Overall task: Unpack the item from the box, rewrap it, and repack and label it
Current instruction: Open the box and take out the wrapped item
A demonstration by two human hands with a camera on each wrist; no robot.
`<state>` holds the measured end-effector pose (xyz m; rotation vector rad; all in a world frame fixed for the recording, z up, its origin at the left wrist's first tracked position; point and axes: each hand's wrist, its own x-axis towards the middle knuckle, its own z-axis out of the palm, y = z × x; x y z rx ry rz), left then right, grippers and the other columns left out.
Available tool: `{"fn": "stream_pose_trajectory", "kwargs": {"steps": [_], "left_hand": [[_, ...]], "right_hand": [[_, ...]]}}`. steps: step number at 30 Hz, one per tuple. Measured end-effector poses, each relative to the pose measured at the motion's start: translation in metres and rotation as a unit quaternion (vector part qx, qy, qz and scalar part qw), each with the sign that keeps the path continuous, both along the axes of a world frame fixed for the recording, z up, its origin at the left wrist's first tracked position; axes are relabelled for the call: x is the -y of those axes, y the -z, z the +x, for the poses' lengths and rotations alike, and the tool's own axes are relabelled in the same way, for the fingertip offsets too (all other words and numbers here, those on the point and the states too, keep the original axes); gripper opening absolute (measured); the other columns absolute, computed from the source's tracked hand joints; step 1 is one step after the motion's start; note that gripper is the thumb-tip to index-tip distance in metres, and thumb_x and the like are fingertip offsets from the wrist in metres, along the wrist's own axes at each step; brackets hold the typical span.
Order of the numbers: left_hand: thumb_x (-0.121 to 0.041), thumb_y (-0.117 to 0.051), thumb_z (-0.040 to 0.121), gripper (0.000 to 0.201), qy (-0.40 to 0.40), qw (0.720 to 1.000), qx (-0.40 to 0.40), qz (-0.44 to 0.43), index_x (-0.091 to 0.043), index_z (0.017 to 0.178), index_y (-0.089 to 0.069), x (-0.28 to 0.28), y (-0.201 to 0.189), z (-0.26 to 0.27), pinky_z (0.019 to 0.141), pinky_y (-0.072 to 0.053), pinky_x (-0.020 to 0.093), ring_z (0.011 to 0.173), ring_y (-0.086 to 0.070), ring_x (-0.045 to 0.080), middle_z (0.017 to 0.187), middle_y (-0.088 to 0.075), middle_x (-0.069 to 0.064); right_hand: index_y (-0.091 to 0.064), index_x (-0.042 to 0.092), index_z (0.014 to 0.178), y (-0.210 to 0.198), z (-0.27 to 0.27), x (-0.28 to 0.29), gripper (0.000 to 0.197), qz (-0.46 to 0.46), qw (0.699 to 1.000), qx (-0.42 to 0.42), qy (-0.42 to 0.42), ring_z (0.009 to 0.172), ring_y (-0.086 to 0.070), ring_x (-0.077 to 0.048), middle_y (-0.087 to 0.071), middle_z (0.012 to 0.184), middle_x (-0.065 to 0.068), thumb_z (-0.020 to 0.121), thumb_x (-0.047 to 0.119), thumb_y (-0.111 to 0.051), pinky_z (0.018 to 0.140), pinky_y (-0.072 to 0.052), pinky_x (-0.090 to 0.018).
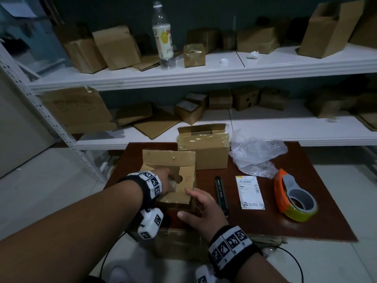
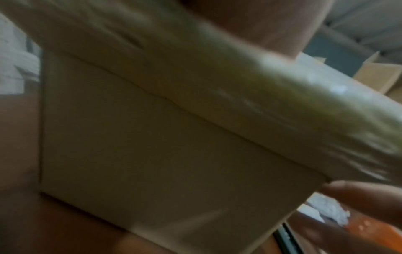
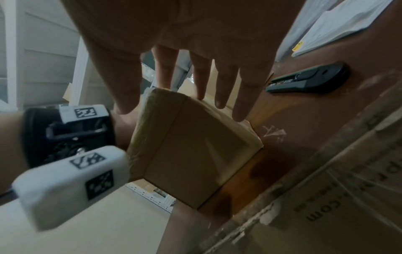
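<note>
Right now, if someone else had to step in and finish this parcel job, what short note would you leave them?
Left hand: reaching into the small open cardboard box at the table's front; its grip is hidden.
Right hand: open, fingers straight, steadying the box's near side.
On the brown wooden table: larger taped cardboard box, crumpled clear bubble wrap, black utility knife, white shipping label, orange tape dispenser.
Done: flaps are open.
Left: take the item out, rewrap, repack, tape, label.
</note>
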<state>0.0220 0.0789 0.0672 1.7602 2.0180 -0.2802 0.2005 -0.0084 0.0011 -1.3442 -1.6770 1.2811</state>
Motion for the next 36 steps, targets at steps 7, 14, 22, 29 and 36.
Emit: {"fn": "stream_pose_trajectory", "kwargs": {"steps": [7, 14, 22, 29, 36], "left_hand": [[-0.027, -0.068, 0.091, 0.056, 0.016, 0.999, -0.042, -0.028, -0.029, 0.144, -0.050, -0.012, 0.009, 0.012, 0.096, -0.047, 0.027, 0.119, -0.060, 0.021, 0.137, -0.059, 0.001], [-0.027, -0.075, 0.085, 0.035, -0.027, 0.998, -0.023, 0.049, -0.029, 0.119, -0.068, -0.007, 0.008, 0.012, 0.090, -0.052, 0.028, 0.105, -0.063, 0.019, 0.117, -0.068, -0.002], [-0.031, -0.057, 0.095, 0.006, -0.123, 0.953, 0.139, 0.239, -0.029, 0.093, -0.062, 0.012, -0.001, -0.003, 0.071, -0.044, 0.026, 0.081, -0.061, 0.021, 0.089, -0.064, -0.002], [-0.021, -0.055, 0.094, 0.018, -0.194, 0.891, 0.287, 0.292, -0.021, 0.081, -0.067, 0.020, -0.005, -0.021, 0.083, -0.052, 0.038, 0.083, -0.063, 0.026, 0.084, -0.069, 0.001], [-0.015, -0.058, 0.096, 0.025, -0.319, 0.783, 0.479, 0.237, -0.005, 0.116, -0.069, 0.009, -0.029, -0.038, 0.084, -0.045, 0.032, 0.101, -0.061, 0.027, 0.112, -0.067, 0.013]], "right_hand": [[-0.059, 0.032, 0.135, 0.003, 0.002, -0.008, 0.047, 0.026, 0.999, 0.047, -0.001, 0.131, -0.041, -0.002, -0.041, 0.145, 0.015, 0.090, 0.034, -0.071, 0.112, -0.033, -0.022], [-0.048, 0.028, 0.146, 0.005, 0.003, -0.011, 0.055, 0.056, 0.992, 0.115, -0.019, 0.139, -0.037, -0.008, -0.037, 0.153, 0.011, 0.095, 0.042, -0.060, 0.116, -0.031, -0.028], [-0.052, 0.035, 0.139, 0.012, 0.003, -0.012, 0.048, 0.061, 0.983, 0.171, -0.020, 0.125, -0.052, -0.019, -0.053, 0.137, 0.005, 0.096, 0.054, -0.047, 0.105, -0.044, -0.038], [-0.056, 0.037, 0.134, 0.005, 0.000, -0.008, 0.040, 0.068, 0.986, 0.150, 0.002, 0.116, -0.057, -0.016, -0.059, 0.129, 0.005, 0.098, 0.051, -0.049, 0.096, -0.047, -0.031], [-0.063, 0.031, 0.125, 0.002, -0.001, -0.007, 0.034, 0.056, 0.989, 0.135, 0.031, 0.106, -0.061, -0.014, -0.065, 0.118, 0.004, 0.098, 0.047, -0.050, 0.092, -0.049, -0.030]]}}
